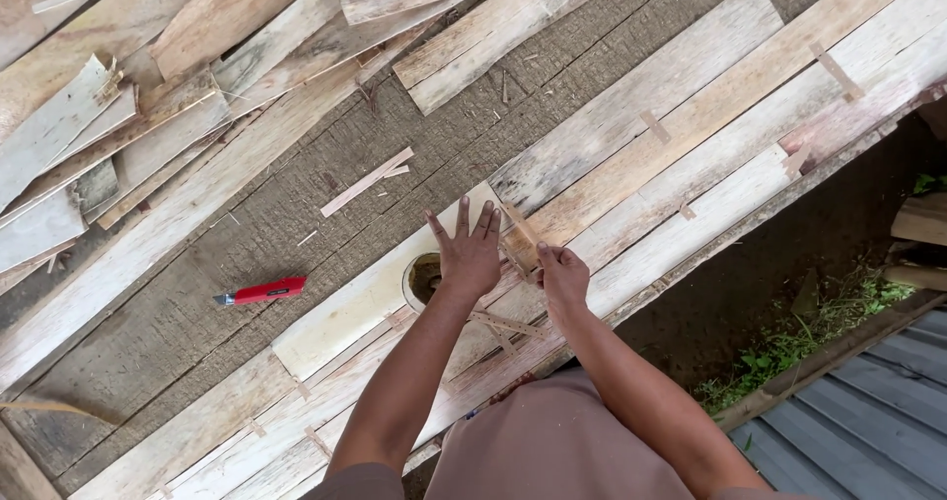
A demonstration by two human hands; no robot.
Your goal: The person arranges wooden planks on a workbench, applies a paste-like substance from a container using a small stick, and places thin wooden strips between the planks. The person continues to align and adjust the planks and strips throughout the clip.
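Observation:
My left hand lies flat with fingers spread on a pale veneer sheet, right beside a round knot hole in it. My right hand pinches a small strip of tape-like veneer patch and holds it against the seam between the sheets. Long veneer sheets joined by short brown tape pieces run diagonally across the wooden bench.
A red utility knife lies on the dark bench top to the left. A loose thin strip rests above it. Stacked veneer scraps fill the upper left. The bench edge drops to ground and grass at the right.

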